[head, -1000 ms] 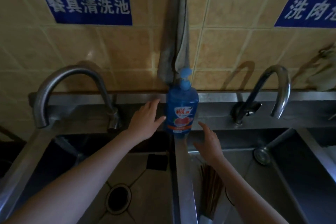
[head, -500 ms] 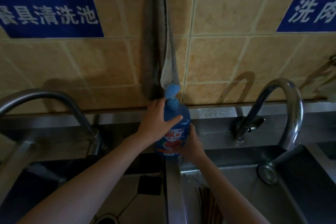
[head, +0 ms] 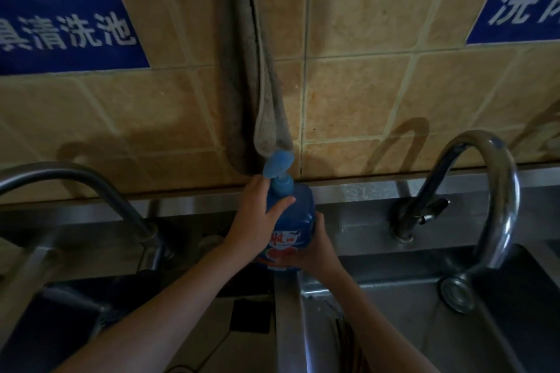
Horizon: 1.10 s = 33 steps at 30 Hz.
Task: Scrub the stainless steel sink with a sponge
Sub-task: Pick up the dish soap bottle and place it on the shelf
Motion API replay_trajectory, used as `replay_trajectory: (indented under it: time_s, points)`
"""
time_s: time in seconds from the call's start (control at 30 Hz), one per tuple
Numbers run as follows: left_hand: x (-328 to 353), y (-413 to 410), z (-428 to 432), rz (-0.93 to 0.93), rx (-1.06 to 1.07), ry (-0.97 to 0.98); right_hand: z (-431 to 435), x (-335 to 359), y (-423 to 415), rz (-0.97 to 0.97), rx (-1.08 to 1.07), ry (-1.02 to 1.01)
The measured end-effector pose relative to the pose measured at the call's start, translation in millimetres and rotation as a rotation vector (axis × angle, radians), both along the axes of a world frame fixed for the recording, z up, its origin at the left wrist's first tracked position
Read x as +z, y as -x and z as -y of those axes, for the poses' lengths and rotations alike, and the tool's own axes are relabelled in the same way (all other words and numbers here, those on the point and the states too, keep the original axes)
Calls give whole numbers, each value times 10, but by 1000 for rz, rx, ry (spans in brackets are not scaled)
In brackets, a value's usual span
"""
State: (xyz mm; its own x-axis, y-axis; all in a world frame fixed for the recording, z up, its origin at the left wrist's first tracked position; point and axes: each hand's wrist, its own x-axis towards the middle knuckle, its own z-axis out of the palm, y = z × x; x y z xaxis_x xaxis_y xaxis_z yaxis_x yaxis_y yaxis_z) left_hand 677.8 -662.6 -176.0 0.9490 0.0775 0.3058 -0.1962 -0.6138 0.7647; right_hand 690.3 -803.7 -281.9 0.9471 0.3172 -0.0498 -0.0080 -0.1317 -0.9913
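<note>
A blue pump bottle of dish soap (head: 298,215) stands on the steel divider (head: 288,321) between two sink basins. My left hand (head: 257,224) wraps the bottle's upper left side, thumb across its shoulder below the pump head (head: 277,164). My right hand (head: 315,251) holds the bottle low on its right side, near the label. The left basin (head: 188,339) and the right basin (head: 403,318) are stainless steel and dim. A small dark square (head: 250,315), possibly the sponge, lies in the left basin.
A curved tap (head: 100,188) rises at the left and another tap (head: 481,179) at the right. A grey cloth (head: 266,100) hangs on the tiled wall above the bottle. A bundle of chopsticks (head: 348,339) lies in the right basin. Blue signs (head: 63,30) are on the wall.
Both hands reached forward and closed on the soap bottle a second ago; since half a second ago the grip holds and my view has moved closer.
</note>
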Motion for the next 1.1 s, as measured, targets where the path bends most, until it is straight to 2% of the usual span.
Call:
replay_trajectory:
  time_s: [0.23,0.5,0.73,0.87,1.1]
  points:
    - [75,210,-45,-38,-55,-20,6,4,183,46,-36,-42]
    - [619,548,-268,68,-72,-45,-141,438,369,167,-7,9]
    - [1208,1033,-660,155,-12,-32,-453,990,784,143,91,-110]
    - [1415,1400,-939,210,72,-61,-702,1073,1145,105,233,-120]
    - [1787,2131,-1466,231,148,-53,-1379,1184,1726,63,311,-187]
